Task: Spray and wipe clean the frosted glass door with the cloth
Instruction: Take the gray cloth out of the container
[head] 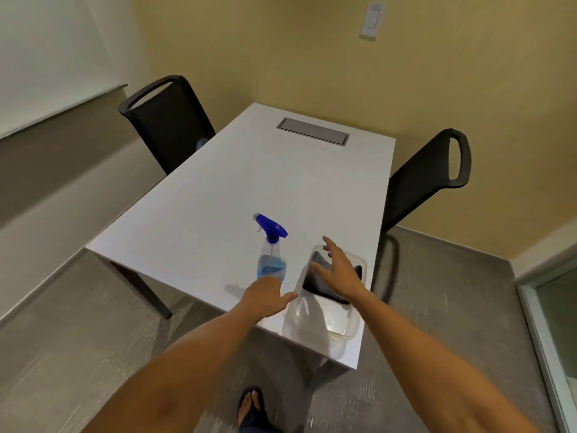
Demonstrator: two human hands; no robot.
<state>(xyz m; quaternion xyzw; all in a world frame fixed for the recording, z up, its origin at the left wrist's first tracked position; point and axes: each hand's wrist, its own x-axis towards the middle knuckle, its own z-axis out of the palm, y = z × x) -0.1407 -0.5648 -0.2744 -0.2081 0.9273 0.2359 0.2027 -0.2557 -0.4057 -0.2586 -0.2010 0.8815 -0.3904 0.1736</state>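
A clear spray bottle (271, 250) with a blue trigger head and blue liquid stands upright on the white table (218, 195), near its front edge. My left hand (265, 296) is at the bottle's base with fingers apart, holding nothing. A dark cloth (315, 282) lies in a clear plastic tub (340, 326) to the right of the bottle. My right hand (340, 270) hovers spread over the cloth and hides its middle. A strip of frosted glass door (559, 320) shows at the far right edge.
Two black chairs stand at the table, one at the back left (167, 120) and one on the right (427, 179). A grey cable hatch (313, 131) is set in the tabletop. My sandalled foot (251, 404) is on the grey floor below.
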